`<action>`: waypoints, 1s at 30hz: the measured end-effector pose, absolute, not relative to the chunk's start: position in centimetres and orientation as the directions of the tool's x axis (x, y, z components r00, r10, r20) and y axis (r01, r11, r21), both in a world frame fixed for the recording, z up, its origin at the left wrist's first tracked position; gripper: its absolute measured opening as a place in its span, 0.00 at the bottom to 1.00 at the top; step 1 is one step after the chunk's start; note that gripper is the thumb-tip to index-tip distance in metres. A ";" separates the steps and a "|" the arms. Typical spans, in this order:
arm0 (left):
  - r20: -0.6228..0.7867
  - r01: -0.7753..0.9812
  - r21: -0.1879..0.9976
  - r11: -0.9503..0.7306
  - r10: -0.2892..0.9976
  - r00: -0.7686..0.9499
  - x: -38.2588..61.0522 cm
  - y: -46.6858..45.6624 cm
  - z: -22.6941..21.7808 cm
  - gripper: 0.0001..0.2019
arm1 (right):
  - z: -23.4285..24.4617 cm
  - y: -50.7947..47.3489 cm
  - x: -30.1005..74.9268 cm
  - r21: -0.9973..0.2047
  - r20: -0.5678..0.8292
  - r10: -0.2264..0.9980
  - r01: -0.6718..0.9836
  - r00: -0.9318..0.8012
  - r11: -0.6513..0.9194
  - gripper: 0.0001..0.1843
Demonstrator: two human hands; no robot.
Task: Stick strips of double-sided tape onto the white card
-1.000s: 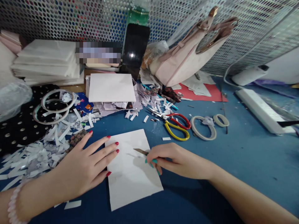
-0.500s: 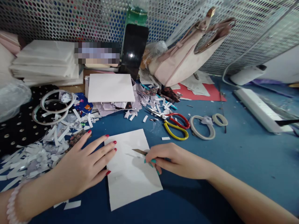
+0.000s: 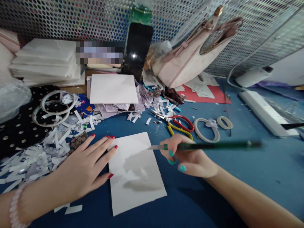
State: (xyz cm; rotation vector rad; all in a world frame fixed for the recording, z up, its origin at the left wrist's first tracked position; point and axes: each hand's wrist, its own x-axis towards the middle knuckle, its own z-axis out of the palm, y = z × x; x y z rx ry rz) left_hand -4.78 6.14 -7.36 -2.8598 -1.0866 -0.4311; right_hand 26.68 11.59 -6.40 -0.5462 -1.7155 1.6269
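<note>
A white sheet of paper or thin card (image 3: pixel 140 180) lies on the blue table, slightly turned. My left hand (image 3: pixel 83 167) is flat with spread fingers, its fingertips resting on the sheet's left edge. Above the sheet's right side, my right hand (image 3: pixel 187 156) grips a craft knife (image 3: pixel 218 145) with a long dark green handle, blurred at its far end. The knife's thin metal blade points left over the sheet, its shadow falling on the paper. Just beyond my right hand lie scissors (image 3: pixel 182 122) with one red and one yellow handle, partly covered by the fingers.
White paper scraps (image 3: pixel 38 158) are heaped on the left, beside tape rolls (image 3: pixel 55 109). Farther back are a stack of white sheets (image 3: pixel 47 63), a white card (image 3: pixel 112 88), an upright phone (image 3: pixel 138 50) and a pink handbag (image 3: pixel 187 63). A power strip (image 3: pixel 264 112) lies right.
My right hand has lifted and moved slightly right, turning the knife so its handle points right. The blade has drawn back from the sheet's middle. My left hand's fingers have shifted slightly.
</note>
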 end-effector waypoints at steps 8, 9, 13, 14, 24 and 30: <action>0.225 0.632 0.030 -0.775 0.621 0.751 -5.1 6.1 -7.9 0.24 | -5.5 12.1 23.0 -0.919 0.203 0.534 0.028 -0.821 0.393 0.10; 0.223 0.636 0.028 -0.771 0.625 0.748 -5.1 6.0 -8.0 0.25 | -5.6 12.3 22.5 -0.927 0.173 0.520 0.040 -0.837 0.372 0.09; 0.223 0.649 0.053 -0.759 0.643 0.733 -5.2 5.9 -8.3 0.25 | -6.7 13.3 20.9 -0.927 0.223 0.556 0.002 -0.801 0.375 0.13; 0.223 0.651 0.064 -0.756 0.647 0.730 -5.1 5.8 -8.3 0.25 | -7.0 13.6 20.8 -0.916 0.271 0.579 -0.022 -0.769 0.400 0.14; 0.216 0.679 0.241 -0.693 0.721 0.659 -4.8 5.5 -8.5 0.24 | -8.1 13.5 21.6 -0.939 0.267 0.618 -0.056 -0.739 0.339 0.11; 0.216 0.671 0.206 -0.713 0.702 0.679 -4.8 5.7 -8.3 0.24 | -8.0 13.5 22.2 -0.916 0.218 0.517 0.009 -0.828 0.402 0.11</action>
